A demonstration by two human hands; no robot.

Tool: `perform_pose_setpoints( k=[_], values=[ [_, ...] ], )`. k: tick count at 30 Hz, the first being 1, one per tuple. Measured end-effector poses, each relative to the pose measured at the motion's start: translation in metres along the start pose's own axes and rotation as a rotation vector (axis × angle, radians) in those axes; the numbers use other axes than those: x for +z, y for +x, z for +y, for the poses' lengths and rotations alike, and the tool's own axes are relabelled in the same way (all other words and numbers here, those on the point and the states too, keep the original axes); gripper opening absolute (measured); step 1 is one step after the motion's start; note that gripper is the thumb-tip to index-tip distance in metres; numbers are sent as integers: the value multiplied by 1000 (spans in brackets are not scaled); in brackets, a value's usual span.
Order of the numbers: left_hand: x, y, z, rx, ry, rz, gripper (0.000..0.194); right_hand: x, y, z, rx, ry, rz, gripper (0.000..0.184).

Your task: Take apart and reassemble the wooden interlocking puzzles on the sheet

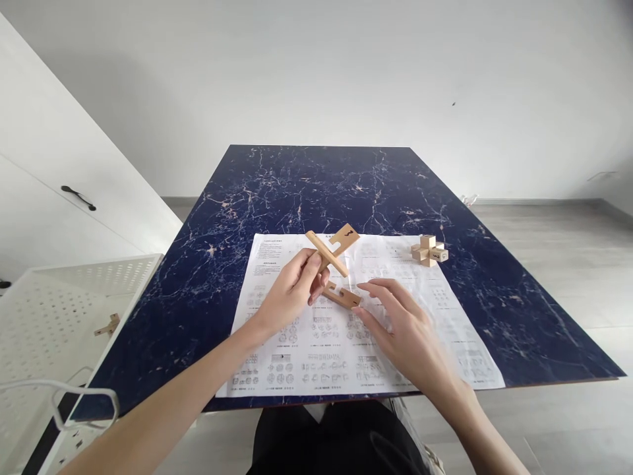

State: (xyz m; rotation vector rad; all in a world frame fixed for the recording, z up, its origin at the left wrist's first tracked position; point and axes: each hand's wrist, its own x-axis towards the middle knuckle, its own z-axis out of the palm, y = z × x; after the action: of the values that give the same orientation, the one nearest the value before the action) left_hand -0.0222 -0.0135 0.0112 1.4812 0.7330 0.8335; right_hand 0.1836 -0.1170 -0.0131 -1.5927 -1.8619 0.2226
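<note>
My left hand (299, 280) is closed on two flat wooden puzzle pieces that cross each other above the paper. One, a notched piece (346, 239), bears a black mark like a 3; the other, a narrow piece (332, 256), lies across it. Below them a third notched wooden puzzle piece (346, 298) rests on the sheet, its left end partly hidden by my left fingers. My right hand (400, 323) hovers beside this piece's right end, thumb and fingers apart, holding nothing. The printed instruction sheet (395, 369) with small diagrams lies under both hands.
An assembled wooden burr puzzle (429, 252) stands at the sheet's right back corner. The blue marble-patterned table (316, 185) reaches toward a white wall. At left are a white perforated rack (44, 290) with a small wooden piece (109, 324) and a white cable (64, 386).
</note>
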Motion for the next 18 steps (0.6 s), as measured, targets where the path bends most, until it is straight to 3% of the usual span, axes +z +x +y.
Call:
perform_pose_setpoints(
  k=[5,9,13,18],
  values=[
    [2,-1,-5,53,99,17,33,17,12,0,2,7,-96,20],
    [2,-2,-8,90,157,20,33,18,16,-1,49,63,-128,9],
    [1,-3,-7,104,202,28,35,-1,14,-2,112,126,-229,7],
    [1,-4,-4,81,217,13,34,-49,7,3,124,272,-316,17]
  ],
)
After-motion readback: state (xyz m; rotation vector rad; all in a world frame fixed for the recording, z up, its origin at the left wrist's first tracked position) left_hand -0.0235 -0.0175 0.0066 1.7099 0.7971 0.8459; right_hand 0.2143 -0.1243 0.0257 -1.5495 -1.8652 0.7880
